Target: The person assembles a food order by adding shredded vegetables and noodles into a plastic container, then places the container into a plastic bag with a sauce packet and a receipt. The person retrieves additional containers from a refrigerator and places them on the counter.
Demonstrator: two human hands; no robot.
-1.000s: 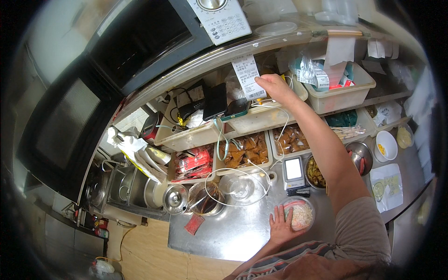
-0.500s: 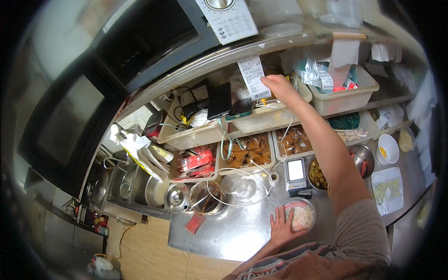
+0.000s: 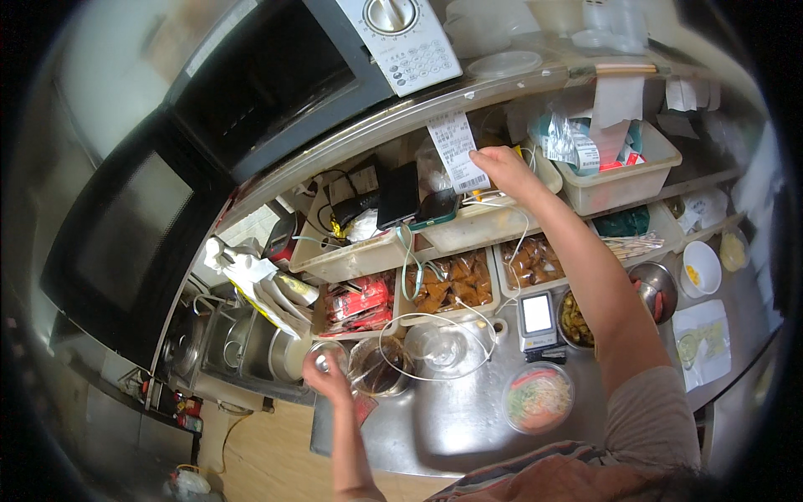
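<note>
My right hand (image 3: 505,171) reaches up and pinches the lower right side of a printed paper slip (image 3: 456,151) between thumb and fingers. Over at the left, my left hand (image 3: 331,383) has its fingers closed at the knob of a round metal lid (image 3: 320,350), partly covering it. Beside that lid stands a clear-sided pot of dark liquid (image 3: 378,368). A small red packet (image 3: 362,408) lies partly behind my left forearm. On the counter in front of me sits a round clear tub of pale shreds and orange-pink food (image 3: 538,399), untouched.
Above hangs a microwave (image 3: 259,75) with its door swung wide. Bins of brown bagged food (image 3: 452,284) and red packets (image 3: 358,305) line the counter's back. A small scale (image 3: 536,320), a looped white cable (image 3: 427,378) and a white bowl (image 3: 701,269) are nearby.
My left hand has left the tub of food and moved left to the metal lid. My right hand still holds the paper slip. The view has shifted slightly.
</note>
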